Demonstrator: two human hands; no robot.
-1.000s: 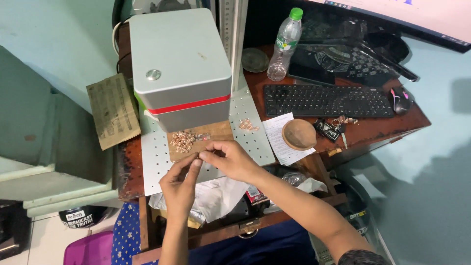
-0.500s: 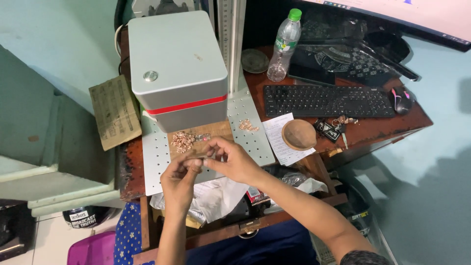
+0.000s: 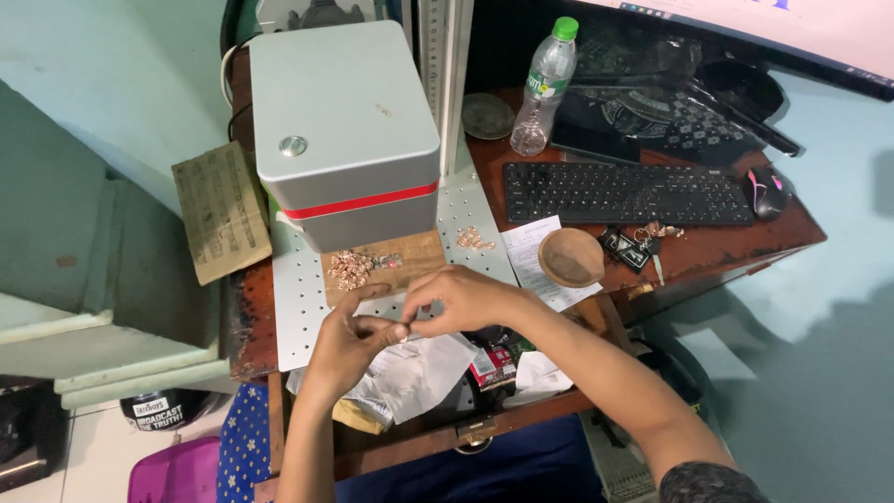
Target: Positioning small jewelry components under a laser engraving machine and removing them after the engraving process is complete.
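Note:
My left hand and my right hand meet fingertip to fingertip over the front edge of a white perforated plate. Together they pinch something tiny between the fingers; it is too small to make out. Just beyond the hands lies a wooden board carrying a heap of small copper-coloured pieces. A second small heap of the same pieces rests on the plate to the right. A grey box-shaped machine with a red stripe stands over the board.
A round wooden bowl sits on a paper sheet, keys beside it. A black keyboard, a mouse and a plastic bottle occupy the brown desk. Crumpled plastic and packets lie under my hands. A worn board leans left.
Both hands have drawn slightly back from the wooden board towards me, fingertips still pressed together. The view has shifted a little.

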